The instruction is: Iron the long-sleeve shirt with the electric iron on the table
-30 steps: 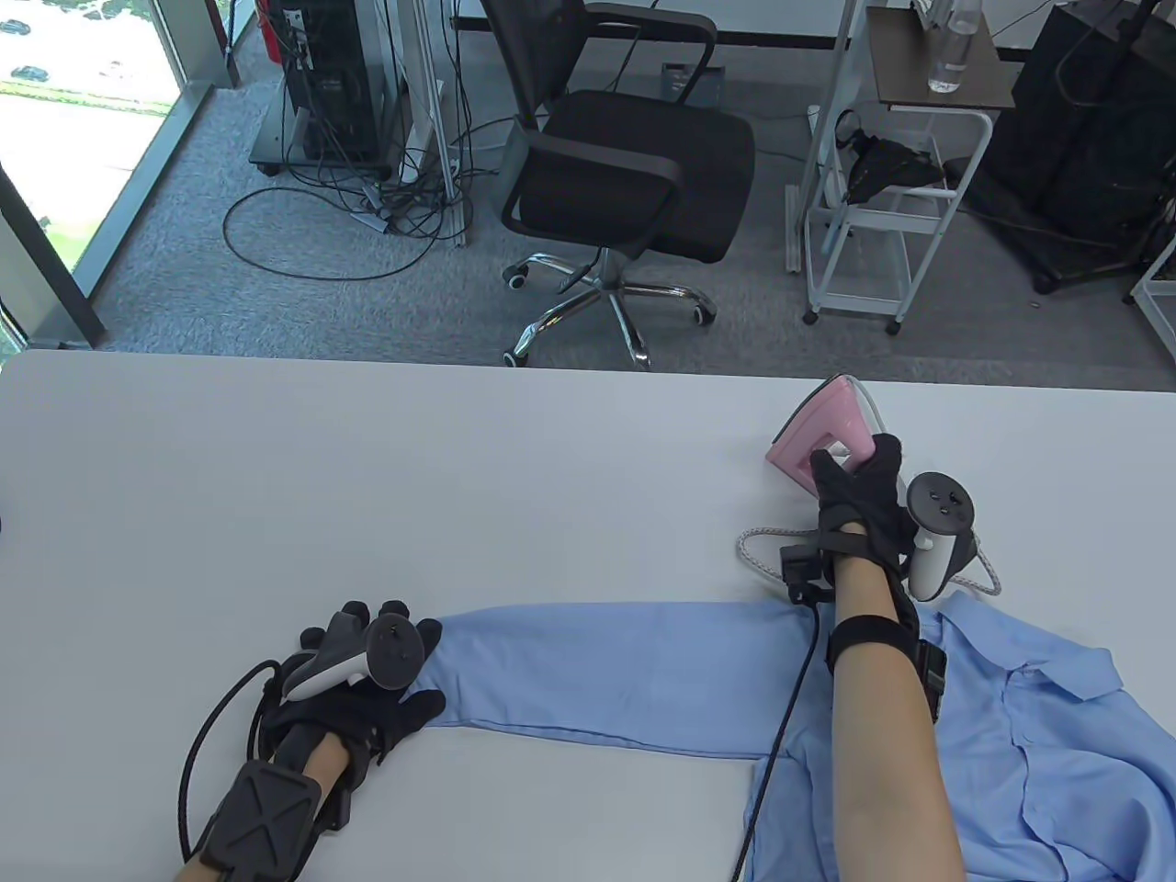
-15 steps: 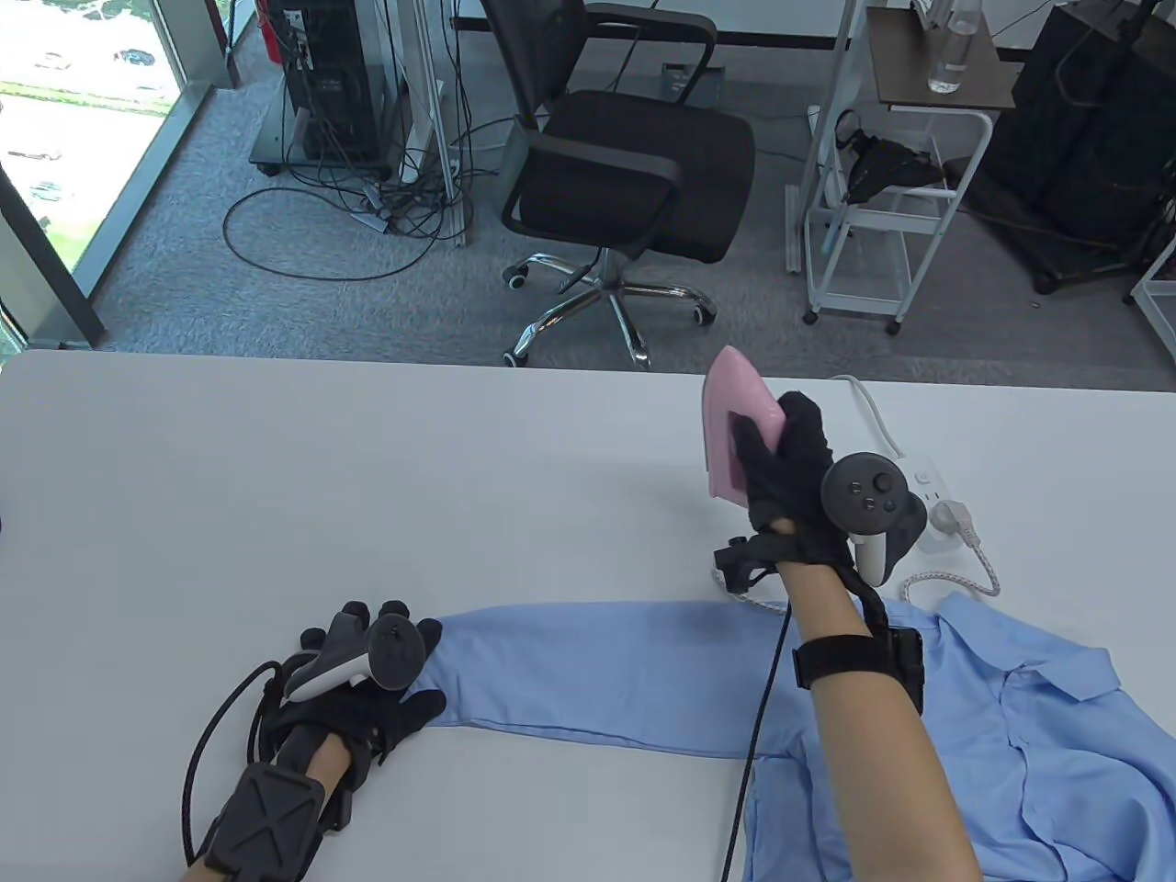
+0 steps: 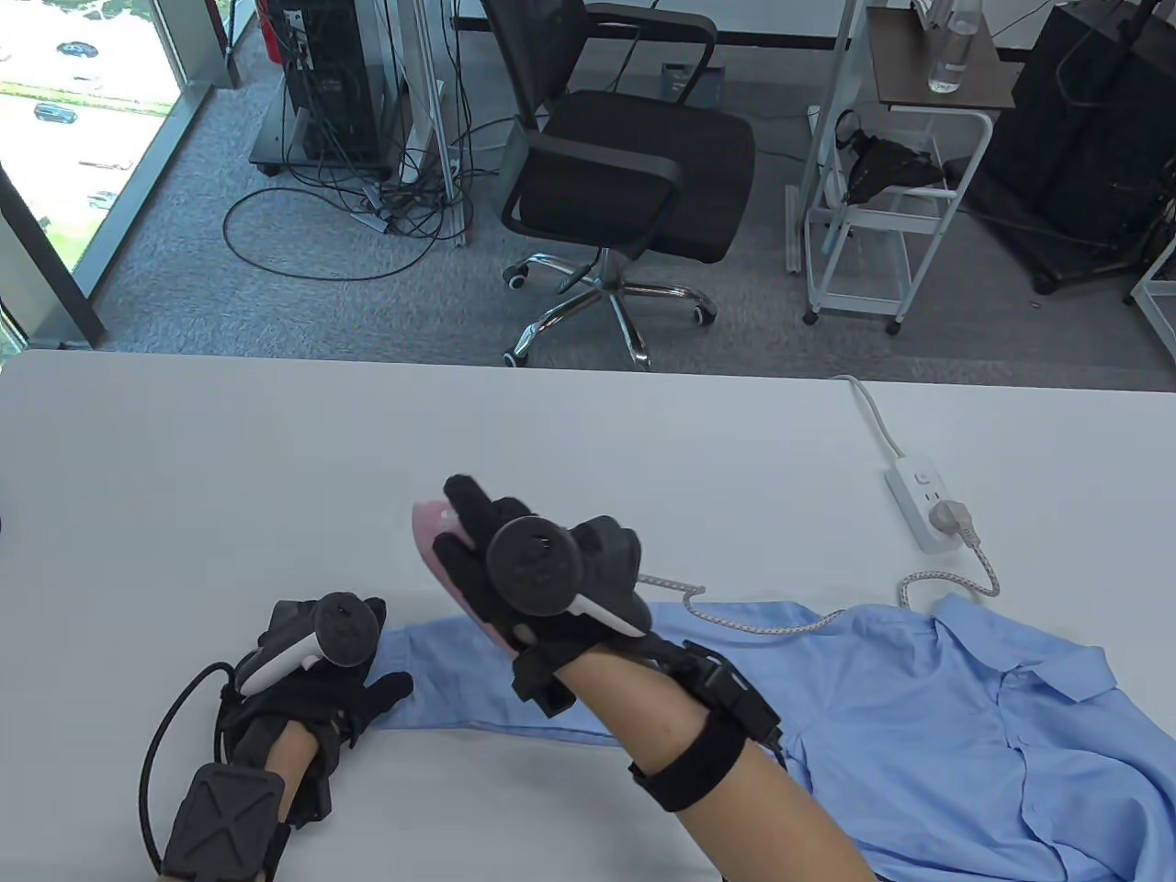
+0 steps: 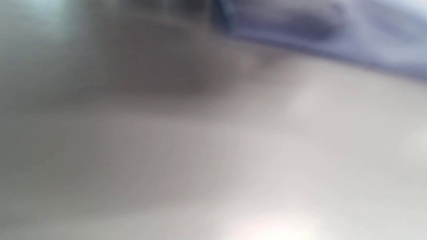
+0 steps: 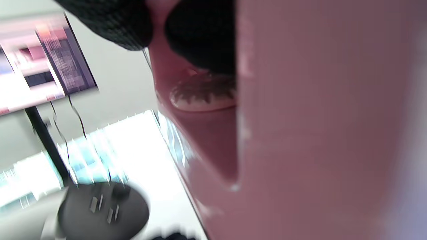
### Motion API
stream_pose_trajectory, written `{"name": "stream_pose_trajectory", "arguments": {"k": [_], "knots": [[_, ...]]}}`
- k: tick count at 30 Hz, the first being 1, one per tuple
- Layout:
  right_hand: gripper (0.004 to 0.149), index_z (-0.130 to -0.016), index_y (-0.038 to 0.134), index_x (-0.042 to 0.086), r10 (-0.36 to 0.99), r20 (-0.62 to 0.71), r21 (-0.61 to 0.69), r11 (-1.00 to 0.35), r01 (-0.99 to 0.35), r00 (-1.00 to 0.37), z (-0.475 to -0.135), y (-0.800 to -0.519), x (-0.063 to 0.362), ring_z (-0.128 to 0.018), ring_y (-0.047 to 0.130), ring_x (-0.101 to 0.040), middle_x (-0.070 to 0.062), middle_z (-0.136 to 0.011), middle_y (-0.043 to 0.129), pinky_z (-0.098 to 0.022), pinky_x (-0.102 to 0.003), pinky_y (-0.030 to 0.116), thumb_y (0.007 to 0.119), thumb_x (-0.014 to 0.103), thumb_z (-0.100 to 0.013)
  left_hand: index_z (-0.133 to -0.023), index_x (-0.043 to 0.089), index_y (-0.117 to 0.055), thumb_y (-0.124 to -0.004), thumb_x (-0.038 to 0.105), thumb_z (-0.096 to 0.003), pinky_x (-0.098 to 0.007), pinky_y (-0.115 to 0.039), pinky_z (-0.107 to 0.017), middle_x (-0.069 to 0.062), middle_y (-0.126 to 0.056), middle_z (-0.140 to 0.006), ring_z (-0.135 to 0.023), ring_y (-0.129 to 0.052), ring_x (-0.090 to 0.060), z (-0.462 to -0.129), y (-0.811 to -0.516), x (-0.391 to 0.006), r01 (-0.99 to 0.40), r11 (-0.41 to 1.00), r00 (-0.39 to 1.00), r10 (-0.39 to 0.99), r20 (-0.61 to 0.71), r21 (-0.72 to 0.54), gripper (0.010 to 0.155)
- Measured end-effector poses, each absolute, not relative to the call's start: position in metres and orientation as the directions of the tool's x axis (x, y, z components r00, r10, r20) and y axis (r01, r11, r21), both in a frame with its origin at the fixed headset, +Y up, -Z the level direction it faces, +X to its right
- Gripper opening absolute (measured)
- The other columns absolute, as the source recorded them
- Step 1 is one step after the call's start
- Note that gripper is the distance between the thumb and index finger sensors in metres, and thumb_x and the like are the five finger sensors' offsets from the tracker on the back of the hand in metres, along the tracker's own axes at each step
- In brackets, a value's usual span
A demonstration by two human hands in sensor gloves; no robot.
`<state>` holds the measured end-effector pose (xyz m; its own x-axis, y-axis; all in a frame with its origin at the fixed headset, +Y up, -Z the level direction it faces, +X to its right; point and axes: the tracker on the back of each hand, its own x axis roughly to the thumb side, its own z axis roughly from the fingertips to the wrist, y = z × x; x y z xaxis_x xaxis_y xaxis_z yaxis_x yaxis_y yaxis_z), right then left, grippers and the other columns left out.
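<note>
A light blue long-sleeve shirt [image 3: 965, 717] lies on the white table [image 3: 276, 441] at the front right, with one sleeve [image 3: 469, 684] stretched out to the left. My right hand [image 3: 491, 560] grips the handle of a pink iron [image 3: 430, 535] and holds it over the sleeve near its left end. In the right wrist view the iron [image 5: 317, 133] fills the frame with my gloved fingers [image 5: 200, 36] around its handle. My left hand [image 3: 317, 671] rests on the sleeve's cuff end, thumb on the fabric. The left wrist view is blurred, with blue fabric [image 4: 333, 30] at the top.
A white power strip [image 3: 923, 501] lies at the table's right, with the iron's braided cord [image 3: 763, 627] running from it across the shirt's shoulder. A black office chair [image 3: 625, 165] and a white cart [image 3: 882, 211] stand beyond the far edge.
My right hand lifted the iron from the right back of the table and carried it left and down to the sleeve's left end. My left hand slid slightly left with the cuff.
</note>
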<state>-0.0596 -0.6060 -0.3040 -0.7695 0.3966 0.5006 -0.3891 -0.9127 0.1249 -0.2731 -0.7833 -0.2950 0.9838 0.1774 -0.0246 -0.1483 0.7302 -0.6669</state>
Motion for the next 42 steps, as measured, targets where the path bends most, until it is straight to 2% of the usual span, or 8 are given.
{"name": "stream_pose_trajectory", "arguments": {"k": [4,10,15,20,23,29,33,42], "knots": [[0.059,-0.107,0.054,0.013,0.354,0.452,0.240,-0.932,-0.271,-0.819,-0.297,-0.657,-0.093,-0.024,0.098,-0.014,-0.011,-0.065,0.088,-0.019,-0.036,0.096,0.071,0.046,-0.062,-0.103,0.029,0.009,-0.052,0.070,-0.0405,-0.076,-0.006,-0.065,-0.011,0.019,-0.105,-0.096,0.010,-0.050,-0.295,-0.789,-0.276,-0.180,0.704,0.978,0.201,-0.052,-0.687,0.096],[0.059,-0.107,0.053,0.012,0.178,0.421,0.242,-0.967,-0.079,-0.889,-0.299,-0.710,-0.117,-0.024,0.098,-0.013,-0.011,-0.065,0.088,-0.019,-0.035,0.097,0.070,0.047,-0.062,-0.101,0.027,0.012,-0.050,0.070,-0.0411,-0.077,-0.007,-0.066,-0.013,0.021,-0.104,-0.096,0.011,-0.052,-0.295,-0.790,-0.273,-0.149,0.701,0.985,0.169,-0.040,-0.698,0.096],[0.059,-0.108,0.051,0.012,0.170,0.419,0.188,-0.977,-0.098,-0.892,-0.297,-0.712,-0.115,-0.023,0.095,-0.011,-0.010,-0.063,0.087,-0.018,-0.034,0.095,0.064,0.048,-0.064,-0.103,0.023,0.011,-0.048,0.067,-0.0435,-0.078,-0.007,-0.065,-0.016,0.017,-0.106,-0.098,0.005,-0.053,-0.295,-0.786,-0.266,-0.115,0.721,0.989,0.145,-0.013,-0.683,0.094],[0.060,-0.109,0.046,0.011,0.137,0.386,0.200,-0.978,-0.062,-0.912,-0.297,-0.714,-0.116,-0.024,0.094,-0.011,-0.009,-0.063,0.086,-0.019,-0.034,0.095,0.061,0.048,-0.065,-0.100,0.021,0.009,-0.045,0.055,-0.0452,-0.078,-0.007,-0.064,-0.014,0.016,-0.105,-0.098,0.006,-0.051,-0.292,-0.790,-0.243,-0.248,0.749,0.949,0.315,0.001,-0.614,0.084],[0.060,-0.109,0.046,0.011,0.138,0.382,0.196,-0.978,-0.066,-0.914,-0.297,-0.715,-0.116,-0.024,0.094,-0.011,-0.009,-0.062,0.086,-0.019,-0.035,0.094,0.061,0.048,-0.064,-0.101,0.023,0.007,-0.048,0.057,-0.0468,-0.077,-0.002,-0.061,-0.012,0.015,-0.106,-0.095,0.012,-0.048,-0.292,-0.796,-0.249,-0.272,0.736,0.937,0.349,0.003,-0.620,0.084],[0.061,-0.109,0.046,0.011,0.090,0.336,0.157,-0.987,-0.038,-0.937,-0.295,-0.715,-0.114,-0.023,0.094,-0.011,-0.009,-0.062,0.086,-0.018,-0.035,0.094,0.060,0.049,-0.064,-0.097,0.028,0.015,-0.046,0.061,-0.0483,-0.073,0.007,-0.059,-0.005,0.024,-0.101,-0.092,0.022,-0.041,-0.293,-0.802,-0.248,-0.273,0.694,0.945,0.322,-0.052,-0.666,0.084],[0.060,-0.109,0.046,0.012,0.087,0.311,0.157,-0.987,-0.039,-0.947,-0.297,-0.715,-0.106,-0.023,0.094,-0.011,-0.008,-0.061,0.087,-0.018,-0.035,0.094,0.060,0.049,-0.064,-0.093,0.025,0.023,-0.039,0.064,-0.0470,-0.074,0.004,-0.060,-0.008,0.030,-0.098,-0.090,0.024,-0.044,-0.294,-0.802,-0.245,-0.169,0.691,0.973,0.232,-0.006,-0.703,0.087],[0.061,-0.109,0.047,0.013,0.070,0.248,0.161,-0.986,-0.031,-0.966,-0.307,-0.715,-0.076,-0.022,0.094,-0.011,-0.008,-0.060,0.087,-0.018,-0.035,0.094,0.061,0.050,-0.063,-0.093,0.024,0.023,-0.039,0.064,-0.0461,-0.075,0.004,-0.060,-0.009,0.030,-0.097,-0.090,0.023,-0.044,-0.293,-0.802,-0.244,-0.174,0.693,0.973,0.231,-0.013,-0.700,0.088]]}}
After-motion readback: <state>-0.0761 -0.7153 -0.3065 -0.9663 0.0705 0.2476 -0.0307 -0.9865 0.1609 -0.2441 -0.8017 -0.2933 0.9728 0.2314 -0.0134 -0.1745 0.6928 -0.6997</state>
